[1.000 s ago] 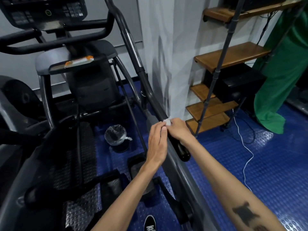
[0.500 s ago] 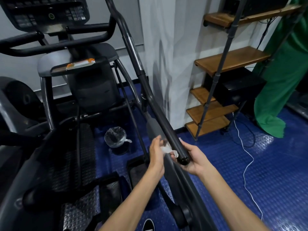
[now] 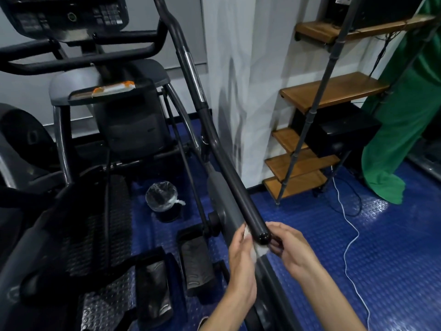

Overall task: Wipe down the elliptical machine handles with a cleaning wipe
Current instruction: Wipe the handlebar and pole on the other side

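Blue studded rubber floor (image 3: 322,235), white wall, a wooden ladder-style shelf (image 3: 334,91) at the right of the frame with four planks I can count, and a green cloth (image 3: 410,130) hanging at the far right, so basically a home gym corner. The elliptical fills the left half, console (image 3: 66,17) at the top left, one small lined trash bin (image 3: 162,199) on the floor in the middle. The thing that matters is the moving handle (image 3: 229,177): one long dark bar running diagonally from the top centre down toward the lower middle, its rounded end cap sitting right between the two hands. The left hand (image 3: 241,254) is on the left side of the cap, fingers curled in around the wipe (image 3: 257,250), a small white wad showing just under the cap. The right hand (image 3: 291,247) is on the right side, fingers bent toward the cap and seemingly pinching the wipe too, though I can't tell for sure how much it's really holding. Both hands are about equally close; the bar's length stretches up and away from the fingers, so any wiping stroke would have to go up along that axis. I only see one wipe, and only this one moving handle fully; the fixed curved bars (image 3: 78,60) sit at the upper left under the console, looks like two stacked.
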